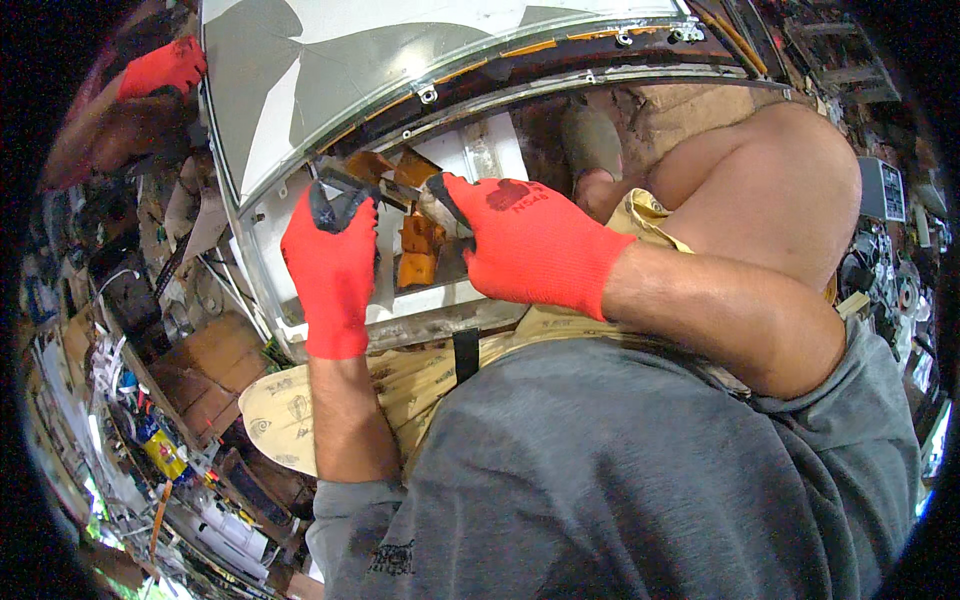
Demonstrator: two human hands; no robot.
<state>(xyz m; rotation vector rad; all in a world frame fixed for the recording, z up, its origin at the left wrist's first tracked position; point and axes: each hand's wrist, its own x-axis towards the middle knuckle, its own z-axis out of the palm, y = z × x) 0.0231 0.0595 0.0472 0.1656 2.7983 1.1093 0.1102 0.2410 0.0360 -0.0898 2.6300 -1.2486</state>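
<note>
My left hand point(328, 270), in a red glove with black fingertips, is closed in a pinch at the panel's near edge; what it grips is too hidden to name. My right hand point(530, 240), gloved alike, is curled with its fingertips close by on the right, by a small pale piece I cannot identify. Between and below the hands, several amber film pieces point(420, 245) lie over a white tray-like surface point(495, 150). Beyond stands a large flat glass panel point(370, 75), grey and white, with amber tabs point(530, 47) along its curved-looking near edge.
Another person's red-gloved hand point(165, 70) rests by the panel's left edge. My bare knee point(790, 160) is at the right. Mixed scrap and parts point(150, 430) cover the left side; a grey metal box point(882, 190) stands at the far right.
</note>
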